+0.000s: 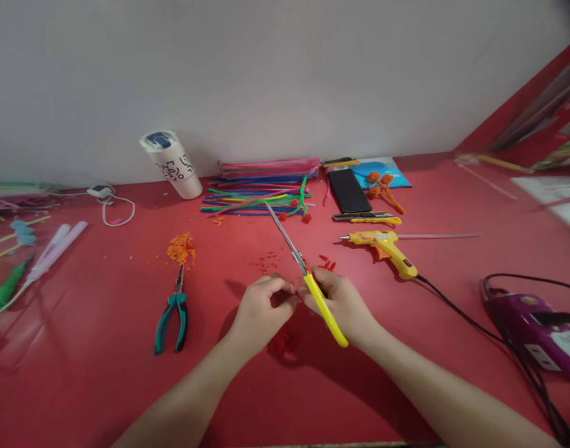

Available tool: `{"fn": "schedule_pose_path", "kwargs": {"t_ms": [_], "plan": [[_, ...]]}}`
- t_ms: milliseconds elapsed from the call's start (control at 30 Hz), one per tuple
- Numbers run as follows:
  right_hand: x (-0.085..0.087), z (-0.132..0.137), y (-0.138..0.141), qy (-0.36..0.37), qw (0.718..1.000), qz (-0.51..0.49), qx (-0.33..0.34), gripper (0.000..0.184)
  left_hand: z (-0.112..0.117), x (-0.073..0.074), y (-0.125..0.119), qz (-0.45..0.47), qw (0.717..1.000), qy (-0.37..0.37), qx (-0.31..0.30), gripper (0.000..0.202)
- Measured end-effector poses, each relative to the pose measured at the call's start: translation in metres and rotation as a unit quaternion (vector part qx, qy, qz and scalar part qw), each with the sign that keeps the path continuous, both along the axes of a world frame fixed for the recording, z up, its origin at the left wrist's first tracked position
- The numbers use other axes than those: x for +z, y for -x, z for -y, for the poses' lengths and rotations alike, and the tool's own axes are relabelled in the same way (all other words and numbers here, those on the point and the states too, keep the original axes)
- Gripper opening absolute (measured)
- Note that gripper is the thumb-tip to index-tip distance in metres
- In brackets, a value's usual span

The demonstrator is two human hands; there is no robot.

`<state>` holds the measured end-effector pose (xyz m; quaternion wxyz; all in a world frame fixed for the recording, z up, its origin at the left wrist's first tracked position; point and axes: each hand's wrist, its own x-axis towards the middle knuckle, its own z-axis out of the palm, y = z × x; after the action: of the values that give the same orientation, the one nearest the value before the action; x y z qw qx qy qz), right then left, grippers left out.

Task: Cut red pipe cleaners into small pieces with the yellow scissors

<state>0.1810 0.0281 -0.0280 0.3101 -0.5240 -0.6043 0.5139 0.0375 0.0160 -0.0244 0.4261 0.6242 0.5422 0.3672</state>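
My right hand (340,302) is closed around scissors (323,308) with yellow handles, their long blades pointing up and to the left. The fingertips of my left hand (266,306) pinch a small red piece (298,290), mostly hidden, right beside the right fingertips. Under my hands lies a pile of red fuzzy bits (283,343). Short red cut pieces (328,262) rest just beyond the right hand, and finer red clippings (266,262) are scattered past the left hand.
Teal-handled pliers (172,317) lie left, below orange clippings (180,249). Pipe cleaners (261,186), a white tumbler (173,165) and a phone (349,191) are along the wall. At right are a yellow glue gun (383,246), its cord and a purple power strip (537,336).
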Motion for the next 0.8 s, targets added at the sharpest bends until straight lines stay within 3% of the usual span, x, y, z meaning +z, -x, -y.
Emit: {"fn": "schedule_pose_path", "kwargs": {"t_ms": [133,300,467,800], "plan": [[0.003,-0.002,-0.009,-0.078,0.992,0.101,0.022,0.022,-0.004,-0.002,0.005,0.165,0.975,0.131,0.066,0.008],[0.003,-0.003,-0.019,-0.188,0.917,0.339,0.097,0.03,-0.012,-0.002,0.016,0.304,0.93,0.134,0.155,0.013],[-0.003,0.002,-0.016,-0.242,0.852,0.438,0.153,0.035,-0.017,0.003,0.024,0.328,0.921,0.084,0.192,0.005],[-0.01,0.004,-0.013,-0.26,0.815,0.493,0.163,0.034,-0.018,0.003,0.03,0.29,0.928,0.037,0.233,0.005]]}}
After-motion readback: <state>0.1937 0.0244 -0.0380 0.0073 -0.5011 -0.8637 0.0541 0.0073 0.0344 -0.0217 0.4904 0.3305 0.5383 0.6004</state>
